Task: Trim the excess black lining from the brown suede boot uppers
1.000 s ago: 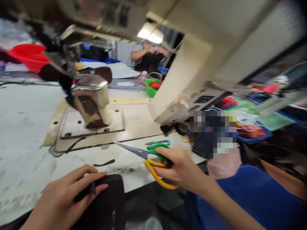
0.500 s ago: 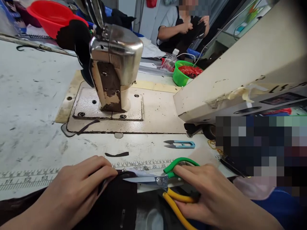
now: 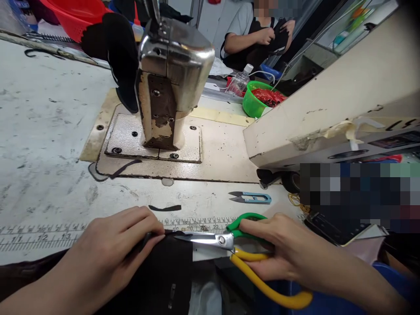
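Note:
A dark piece of fabric point(image 3: 167, 267) hangs over the table's near edge, its top edge pinched between the thumb and fingers of my left hand point(image 3: 121, 245). In my right hand point(image 3: 278, 245) are scissors point(image 3: 221, 240) with one green and one yellow handle. Their blades point left, nearly closed, and the tips lie at the fabric's top edge, just right of my left fingertips. Thin dark scraps, one a short strip point(image 3: 165, 208), lie beyond my hands. Blue thread snips point(image 3: 250, 197) rest on the table past the scissors.
A sewing machine head point(image 3: 173, 83) stands ahead, with its pale arm point(image 3: 328, 92) along the right. A printed ruler point(image 3: 42, 236) runs along the near table edge. Behind are a green basket point(image 3: 254, 103), a plastic bottle point(image 3: 241, 81), a red basket point(image 3: 72, 19) and another person point(image 3: 249, 39).
The scissor blades have come together at the fabric's edge. My left thumb now shows pressing the fabric. The view has shifted slightly, and a phone shows more clearly at the right.

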A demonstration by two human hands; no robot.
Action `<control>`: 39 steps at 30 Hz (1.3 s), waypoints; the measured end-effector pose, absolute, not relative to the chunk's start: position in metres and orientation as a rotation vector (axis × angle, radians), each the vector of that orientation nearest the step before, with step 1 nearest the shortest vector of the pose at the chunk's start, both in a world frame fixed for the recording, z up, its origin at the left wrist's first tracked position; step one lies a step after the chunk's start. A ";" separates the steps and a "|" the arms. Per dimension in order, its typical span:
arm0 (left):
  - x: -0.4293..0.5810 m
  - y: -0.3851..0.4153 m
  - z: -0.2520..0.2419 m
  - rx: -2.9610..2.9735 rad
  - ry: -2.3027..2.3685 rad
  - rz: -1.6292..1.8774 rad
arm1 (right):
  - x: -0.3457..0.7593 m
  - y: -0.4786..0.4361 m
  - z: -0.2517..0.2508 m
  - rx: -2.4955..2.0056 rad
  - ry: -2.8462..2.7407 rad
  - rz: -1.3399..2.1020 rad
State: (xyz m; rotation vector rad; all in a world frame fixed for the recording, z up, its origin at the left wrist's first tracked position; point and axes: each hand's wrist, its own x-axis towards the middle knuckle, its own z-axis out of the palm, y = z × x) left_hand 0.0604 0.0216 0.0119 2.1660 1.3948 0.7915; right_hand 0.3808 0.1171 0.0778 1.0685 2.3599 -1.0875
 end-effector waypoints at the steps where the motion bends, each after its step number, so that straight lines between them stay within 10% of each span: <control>1: 0.061 0.022 0.012 2.151 1.396 0.795 | 0.383 0.119 0.076 1.057 2.367 -1.086; 39: 0.044 0.049 0.034 1.463 1.240 0.637 | 0.335 0.107 0.088 0.939 2.565 -0.820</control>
